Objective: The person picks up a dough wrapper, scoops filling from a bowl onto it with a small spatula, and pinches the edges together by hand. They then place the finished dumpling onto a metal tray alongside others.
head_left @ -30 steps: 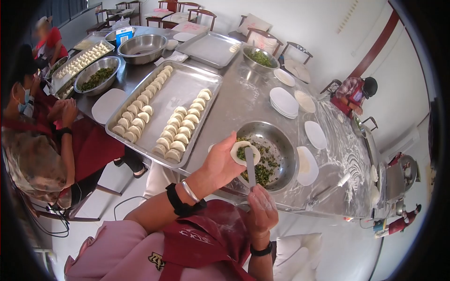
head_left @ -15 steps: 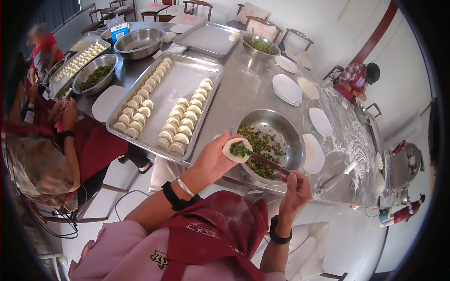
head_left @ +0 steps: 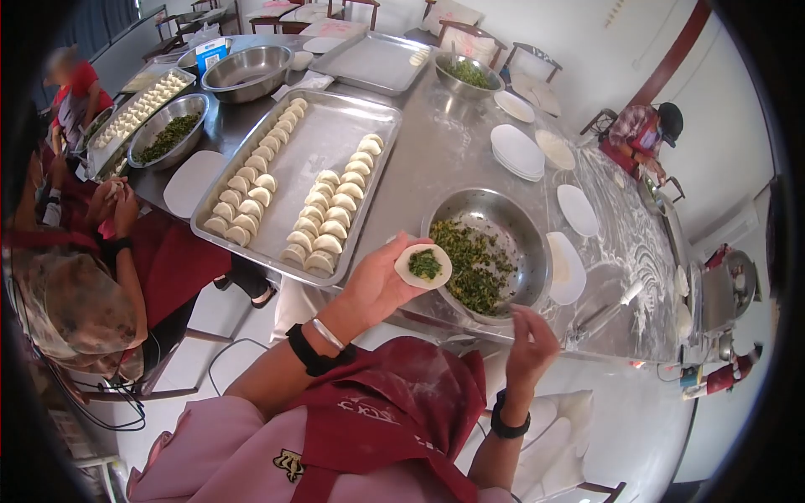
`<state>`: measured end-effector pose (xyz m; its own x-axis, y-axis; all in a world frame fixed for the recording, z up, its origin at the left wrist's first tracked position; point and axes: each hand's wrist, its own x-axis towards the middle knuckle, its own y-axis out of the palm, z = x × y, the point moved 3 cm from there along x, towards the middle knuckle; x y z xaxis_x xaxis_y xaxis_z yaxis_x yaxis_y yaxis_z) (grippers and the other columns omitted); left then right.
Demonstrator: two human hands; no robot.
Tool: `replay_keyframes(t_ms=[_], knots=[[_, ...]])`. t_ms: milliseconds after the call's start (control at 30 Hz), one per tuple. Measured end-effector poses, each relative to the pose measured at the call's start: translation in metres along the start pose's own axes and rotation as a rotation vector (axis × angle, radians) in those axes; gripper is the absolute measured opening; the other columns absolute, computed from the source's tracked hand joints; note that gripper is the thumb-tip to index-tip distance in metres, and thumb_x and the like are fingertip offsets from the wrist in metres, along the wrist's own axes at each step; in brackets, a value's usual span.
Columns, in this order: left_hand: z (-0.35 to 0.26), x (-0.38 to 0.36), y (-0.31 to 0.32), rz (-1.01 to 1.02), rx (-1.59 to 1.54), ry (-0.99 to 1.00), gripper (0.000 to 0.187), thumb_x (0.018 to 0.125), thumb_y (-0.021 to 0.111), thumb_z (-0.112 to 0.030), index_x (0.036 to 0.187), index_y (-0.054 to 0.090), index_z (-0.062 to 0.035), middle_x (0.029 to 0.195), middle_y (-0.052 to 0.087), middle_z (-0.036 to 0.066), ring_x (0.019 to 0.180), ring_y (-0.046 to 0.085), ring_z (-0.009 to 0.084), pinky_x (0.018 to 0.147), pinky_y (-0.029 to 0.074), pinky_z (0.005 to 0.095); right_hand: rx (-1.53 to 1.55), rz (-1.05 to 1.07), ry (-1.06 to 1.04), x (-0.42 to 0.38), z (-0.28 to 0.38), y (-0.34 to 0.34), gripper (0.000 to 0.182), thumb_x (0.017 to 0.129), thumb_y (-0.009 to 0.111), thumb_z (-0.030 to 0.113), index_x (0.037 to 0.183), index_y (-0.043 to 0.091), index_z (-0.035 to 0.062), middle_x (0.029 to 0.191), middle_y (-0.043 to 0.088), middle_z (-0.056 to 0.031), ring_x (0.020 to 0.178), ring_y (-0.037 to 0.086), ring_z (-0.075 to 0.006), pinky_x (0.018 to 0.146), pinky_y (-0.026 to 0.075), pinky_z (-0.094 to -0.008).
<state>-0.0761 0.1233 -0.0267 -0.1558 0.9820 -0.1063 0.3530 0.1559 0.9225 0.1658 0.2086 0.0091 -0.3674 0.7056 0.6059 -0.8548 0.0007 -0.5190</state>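
My left hand [head_left: 377, 283] holds a round dough wrapper [head_left: 441, 270] on its palm and fingers, with a mound of chopped green filling [head_left: 425, 264] in the middle. My right hand [head_left: 532, 345] is raised at the near right edge of a steel bowl [head_left: 537, 251], its fingers loosely bent and apart with nothing visible between them. Green and yellow filling [head_left: 478, 268] lies in that bowl. Left of the bowl, a large metal tray [head_left: 323, 134] carries rows of folded dumplings [head_left: 335, 215].
White plates [head_left: 516, 151] and a floury patch [head_left: 637, 251] lie right of the bowl. Other bowls [head_left: 247, 74] and trays [head_left: 369, 60] stand farther back. A co-worker [head_left: 122, 210] sits at the left, another person [head_left: 641, 138] is at the far right.
The flat metal utensil that my right hand held against the filling is no longer visible in that hand. My right hand has moved slightly away from the wrapper.
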Motion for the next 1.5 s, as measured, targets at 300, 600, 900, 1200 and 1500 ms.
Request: replay_keyframes(t_ms=[300, 600, 900, 1200, 1500], knots=[[0.002, -0.014, 0.015, -0.074, 0.097, -0.089, 0.044, 0.107, 0.041, -0.032, 0.132, 0.046, 0.0036, 0.133, 0.054, 0.017, 0.124, 0.055, 0.0292, 0.108, 0.044, 0.0461, -0.019, 0.272, -0.191, -0.001, 0.051, 0.022, 0.032, 0.074, 0.078, 0.011, 0.104, 0.071, 0.0041, 0.111, 0.070, -0.0168, 0.116, 0.062, -0.0373, 0.095, 0.052, -0.0445], [0.018, -0.031, 0.028, 0.088, 0.205, -0.129, 0.043, 0.106, 0.045, -0.027, 0.133, 0.049, 0.0046, 0.131, 0.057, 0.015, 0.123, 0.056, 0.0268, 0.107, 0.045, 0.0455, 0.091, 0.110, -0.353, 0.002, 0.076, 0.035, 0.011, 0.075, 0.076, -0.002, 0.085, 0.071, -0.0002, 0.111, 0.071, -0.0171, 0.115, 0.063, -0.0381, 0.093, 0.053, -0.0443], [0.020, -0.047, 0.051, 0.160, 0.551, -0.063, 0.044, 0.101, 0.055, -0.015, 0.138, 0.048, 0.0080, 0.124, 0.062, 0.010, 0.110, 0.061, 0.0157, 0.098, 0.052, 0.0334, 0.160, 0.081, -0.196, 0.009, 0.084, 0.041, 0.010, 0.078, 0.070, -0.004, 0.088, 0.068, -0.0008, 0.108, 0.071, -0.0184, 0.113, 0.064, -0.0389, 0.094, 0.053, -0.0440], [0.015, -0.049, 0.045, 0.136, 1.031, 0.176, 0.038, 0.097, 0.061, -0.008, 0.131, 0.056, 0.0079, 0.104, 0.068, 0.003, 0.098, 0.061, 0.0085, 0.086, 0.052, 0.0227, 0.286, 0.038, -0.081, 0.008, 0.086, 0.057, 0.019, 0.077, 0.068, -0.006, 0.095, 0.071, -0.0013, 0.107, 0.072, -0.0187, 0.113, 0.065, -0.0357, 0.096, 0.051, -0.0421], [0.007, -0.061, 0.048, -0.038, 0.711, 0.449, 0.035, 0.099, 0.055, -0.006, 0.131, 0.054, 0.0085, 0.124, 0.062, 0.018, 0.111, 0.063, 0.0222, 0.097, 0.055, 0.0367, 0.470, -0.059, 0.267, -0.009, 0.100, 0.061, 0.038, 0.079, 0.070, -0.006, 0.117, 0.066, -0.0063, 0.128, 0.064, -0.0195, 0.125, 0.059, -0.0305, 0.107, 0.043, -0.0391]])
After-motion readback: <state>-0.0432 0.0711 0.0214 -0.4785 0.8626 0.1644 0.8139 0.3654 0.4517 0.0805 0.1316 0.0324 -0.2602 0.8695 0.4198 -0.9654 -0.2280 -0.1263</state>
